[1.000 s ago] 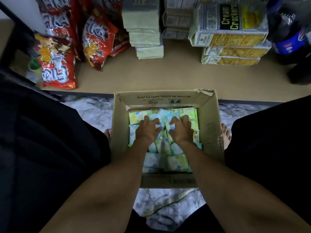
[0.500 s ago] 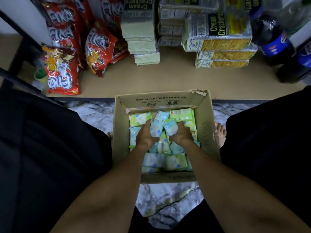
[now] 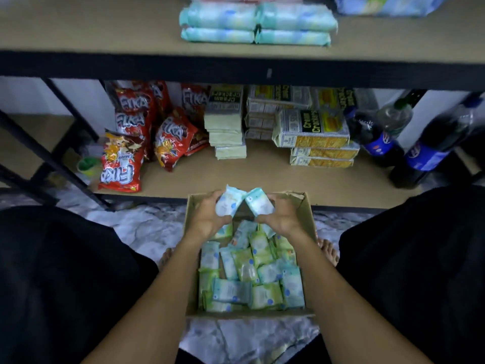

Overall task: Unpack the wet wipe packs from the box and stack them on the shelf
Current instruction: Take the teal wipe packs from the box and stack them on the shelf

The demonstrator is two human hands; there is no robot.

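Note:
An open cardboard box [image 3: 307, 222] sits on the floor between my knees, holding several green and pale blue wet wipe packs [image 3: 252, 279]. My left hand [image 3: 207, 219] grips a pale blue wet wipe pack [image 3: 227, 202] above the box's far end. My right hand [image 3: 280, 219] grips another blue pack [image 3: 259, 204] beside it; the two packs touch at their top corners. On the upper shelf [image 3: 105, 30] lie stacked wet wipe packs [image 3: 256, 24] in two layers.
The lower shelf [image 3: 262, 177] carries red snack bags [image 3: 123, 156] at the left, cream cracker packs [image 3: 312, 132] in the middle and dark soda bottles [image 3: 425, 151] at the right. A black shelf rail [image 3: 236, 70] crosses above. My bare toes show beside the box.
Both hands have risen out of the box, each with a pack. The view has tilted up, so the upper shelf and its stacked packs now show.

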